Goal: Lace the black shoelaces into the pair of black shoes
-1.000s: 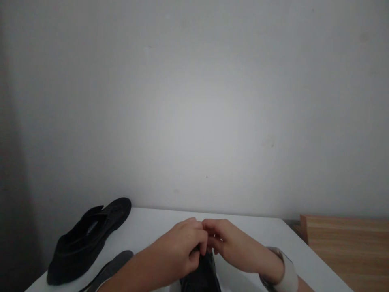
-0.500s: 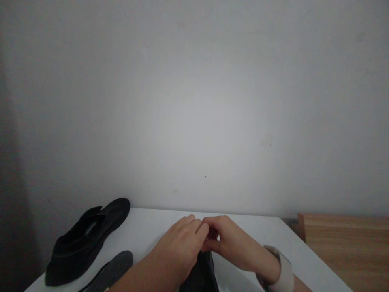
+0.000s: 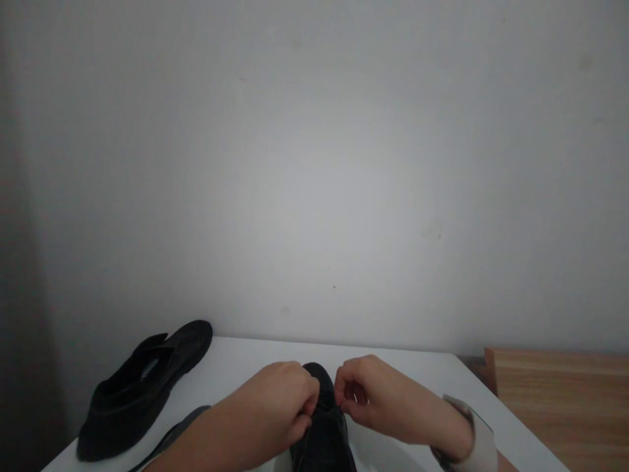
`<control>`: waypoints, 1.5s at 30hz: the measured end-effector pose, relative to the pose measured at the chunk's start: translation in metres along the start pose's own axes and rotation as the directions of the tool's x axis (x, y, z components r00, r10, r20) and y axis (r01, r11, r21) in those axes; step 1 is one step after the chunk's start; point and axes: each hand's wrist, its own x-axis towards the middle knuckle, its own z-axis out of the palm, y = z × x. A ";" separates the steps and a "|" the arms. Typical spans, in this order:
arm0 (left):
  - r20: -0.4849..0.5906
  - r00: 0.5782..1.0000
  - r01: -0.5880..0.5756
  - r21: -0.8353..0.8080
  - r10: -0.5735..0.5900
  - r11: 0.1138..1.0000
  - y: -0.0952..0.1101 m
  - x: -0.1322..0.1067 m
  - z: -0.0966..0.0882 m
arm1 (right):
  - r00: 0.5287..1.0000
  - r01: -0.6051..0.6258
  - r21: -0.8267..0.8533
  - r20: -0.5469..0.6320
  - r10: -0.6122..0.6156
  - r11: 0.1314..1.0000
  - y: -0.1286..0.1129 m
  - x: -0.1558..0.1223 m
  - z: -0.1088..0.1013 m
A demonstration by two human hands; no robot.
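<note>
A black shoe [image 3: 323, 436] lies at the bottom middle of the white table, toe toward the wall, its near end cut off by the frame. On its left side my left hand [image 3: 289, 403] is closed, thumb and fingers pinched over the upper. Across from it my right hand [image 3: 366, 393] is curled in a pinch at the shoe's right edge. Whatever thin thing sits between the fingertips of either hand is too dark and small to make out. A watch with a pale strap [image 3: 474, 432] is on my right wrist.
Another black shoe [image 3: 122, 413] stands at the left of the white table [image 3: 422, 367]. A dark flat sole-shaped piece [image 3: 179, 429] lies partly behind my left forearm. The wall [image 3: 314, 196] rises right behind the table. A wooden board [image 3: 565, 400] is at the right.
My hands were together over the shoe's front and have drawn apart, the left one to the left and nearer, the right slightly right. The shoe's toe now shows between them.
</note>
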 end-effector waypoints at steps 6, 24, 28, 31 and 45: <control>-0.076 0.997 -0.042 -0.492 0.005 0.870 -0.013 0.026 0.018 | 0.999 -0.037 -0.049 -0.031 0.036 0.998 -0.004 -0.001 -0.001; 0.172 0.954 -0.035 -0.750 0.246 0.661 -0.027 0.030 0.005 | 0.995 -0.095 -0.137 0.000 0.095 0.986 0.004 -0.002 0.002; 0.171 0.963 0.001 -0.777 0.209 0.629 -0.029 0.035 0.013 | 0.995 -0.095 -0.164 -0.008 0.095 0.982 0.002 -0.003 0.003; 0.134 0.980 0.020 -0.806 0.149 0.591 -0.029 0.040 0.023 | 0.996 -0.089 -0.199 -0.011 0.089 0.976 -0.002 -0.006 0.000; 0.036 0.999 0.044 -0.773 -0.025 0.633 -0.022 0.045 0.037 | 0.984 -0.179 0.017 0.015 0.179 0.984 -0.008 -0.006 -0.007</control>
